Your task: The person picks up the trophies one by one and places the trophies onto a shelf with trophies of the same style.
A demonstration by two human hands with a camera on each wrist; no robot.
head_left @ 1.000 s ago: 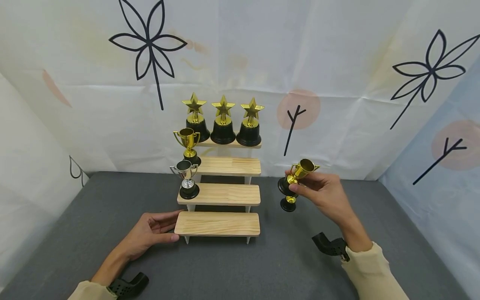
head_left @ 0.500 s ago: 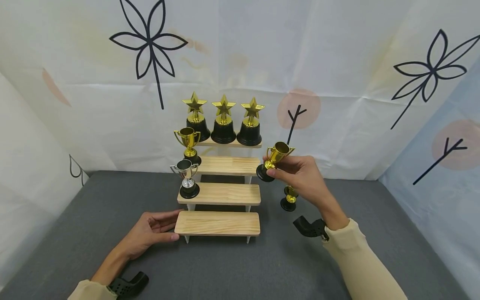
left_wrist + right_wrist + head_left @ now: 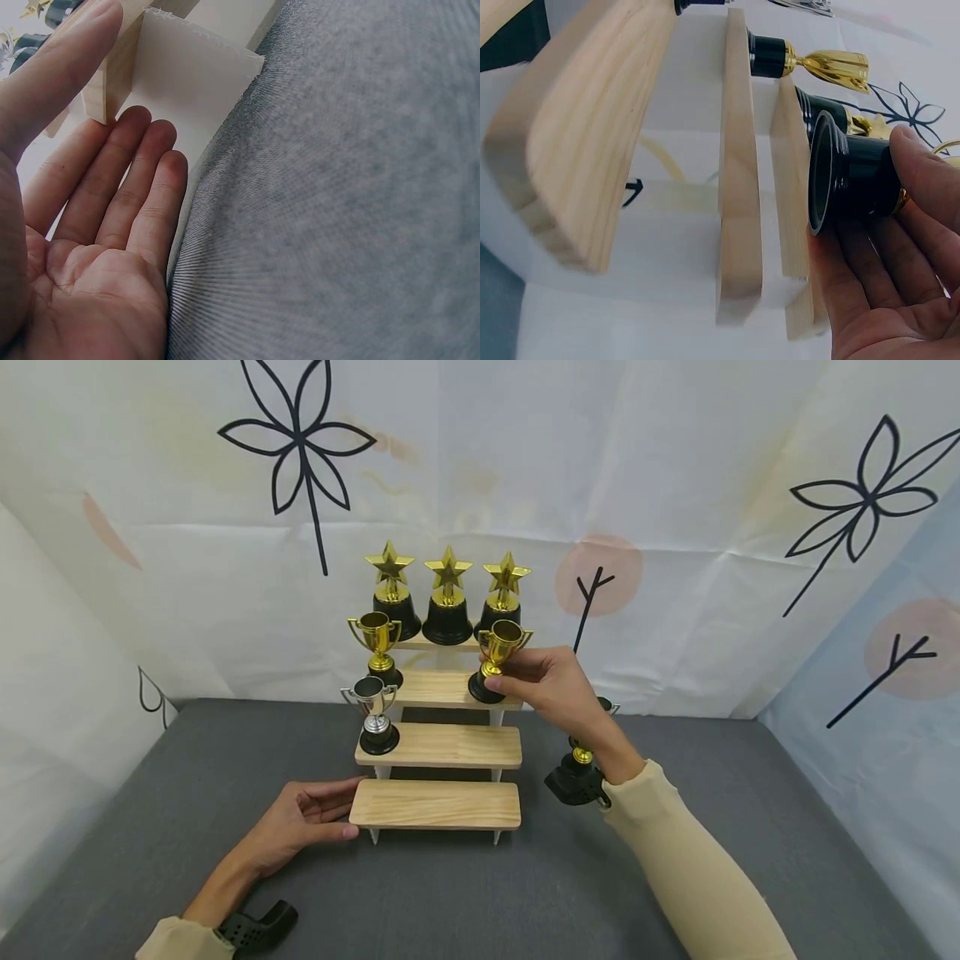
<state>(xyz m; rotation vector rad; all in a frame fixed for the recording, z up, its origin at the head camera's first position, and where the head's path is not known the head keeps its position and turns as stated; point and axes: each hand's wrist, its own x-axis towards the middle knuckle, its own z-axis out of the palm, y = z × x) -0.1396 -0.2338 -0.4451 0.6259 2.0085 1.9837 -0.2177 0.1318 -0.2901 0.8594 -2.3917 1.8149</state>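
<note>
My right hand [image 3: 551,689] pinches a gold trophy cup [image 3: 504,639] low on its stem and black base. The cup is above the right end of the second-highest step; in the right wrist view the underside of its base [image 3: 822,172] shows, facing the step. My left hand [image 3: 300,822] touches the left end of the lowest step of a wooden stepped display stand [image 3: 435,806], fingers straight. In the left wrist view these fingertips [image 3: 135,120] lie by the white support, the thumb higher up. Another gold cup [image 3: 377,635] stands at that second-highest step's left end.
A silver cup [image 3: 372,693] stands at the left of the step below. Several star trophies [image 3: 448,581] line the top step, the right one partly hidden. Another trophy [image 3: 582,755] stands on the grey tabletop [image 3: 420,902] behind my right wrist. White printed cloth [image 3: 675,460] hangs behind.
My right hand has carried the gold trophy cup leftward and up, from beside the stand to over the second-highest step. The left hand has stayed on the lowest step.
</note>
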